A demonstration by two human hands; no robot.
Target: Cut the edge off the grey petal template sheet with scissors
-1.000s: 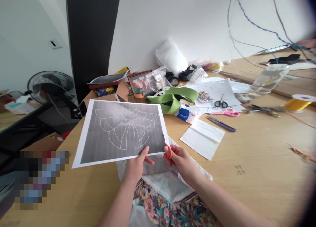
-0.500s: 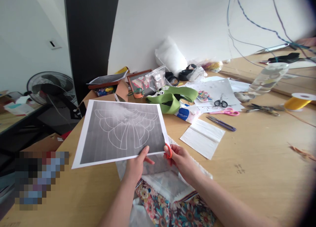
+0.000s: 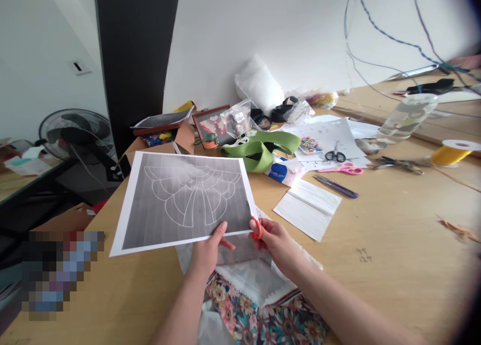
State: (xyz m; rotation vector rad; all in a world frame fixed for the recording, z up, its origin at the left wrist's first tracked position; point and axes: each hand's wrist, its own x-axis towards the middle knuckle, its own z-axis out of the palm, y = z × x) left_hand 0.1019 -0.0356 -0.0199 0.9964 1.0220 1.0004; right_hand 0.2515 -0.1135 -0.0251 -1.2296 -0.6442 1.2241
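A white-bordered sheet of paper (image 3: 180,200), printed dark grey with a white outline of scalloped, petal-like panels, is held up tilted above the table. My left hand (image 3: 210,250) grips its lower edge, thumb on top and fingers beneath. At the sheet's lower right corner my right hand (image 3: 276,247) is closed around scissors with an orange-red handle loop (image 3: 257,229); their blades are hidden. The right thumb and fingers also touch that corner. Below my hands lie floral fabric (image 3: 259,317) and a whitish, frayed-edged cloth (image 3: 251,277).
Beyond the sheet lie green ribbon (image 3: 263,159), a white folded paper (image 3: 308,210), thread snips (image 3: 336,186), pink scissors (image 3: 347,168) and black scissors (image 3: 335,155). A yellow spool (image 3: 451,154) and a clear bottle (image 3: 409,117) are to the right. A fan (image 3: 75,129) stands left.
My head view has shifted very slightly. Both hands, the sheet and the scissors stay in the same position.
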